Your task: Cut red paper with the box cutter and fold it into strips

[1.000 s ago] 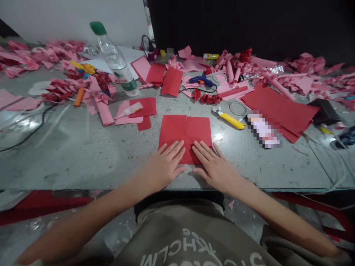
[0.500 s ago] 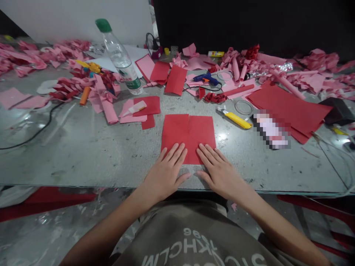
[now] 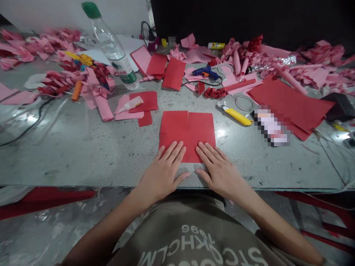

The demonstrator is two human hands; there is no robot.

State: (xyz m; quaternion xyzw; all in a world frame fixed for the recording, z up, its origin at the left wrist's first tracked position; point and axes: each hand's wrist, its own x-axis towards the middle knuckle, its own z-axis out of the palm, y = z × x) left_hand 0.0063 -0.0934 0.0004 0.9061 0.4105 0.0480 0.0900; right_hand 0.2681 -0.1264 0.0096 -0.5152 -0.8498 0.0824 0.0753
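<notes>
A red sheet of paper (image 3: 188, 129) lies flat on the table in front of me, with a slit running in from the middle of its far edge. My left hand (image 3: 165, 166) rests palm down on its near left part, fingers outstretched. On the near right part lies my right hand (image 3: 219, 164), also flat with its fingers extended. Both thumbs point inward on the table just off the paper's near edge. To the right of the sheet is a yellow utility knife (image 3: 235, 115) with its blade end pointing away to the left.
A water bottle (image 3: 115, 55) stands at the back left. Near the sheet lie a small white glue bottle (image 3: 133, 104) on paper pieces, a blue glue gun (image 3: 205, 72), a tape ring (image 3: 244, 103), a pixelated phone (image 3: 273, 125) and large red sheets (image 3: 288, 101). Crumpled pink paper (image 3: 321, 55) lines the back.
The view has shifted slightly. Both hands stay flat on the red paper, with no clear movement against it.
</notes>
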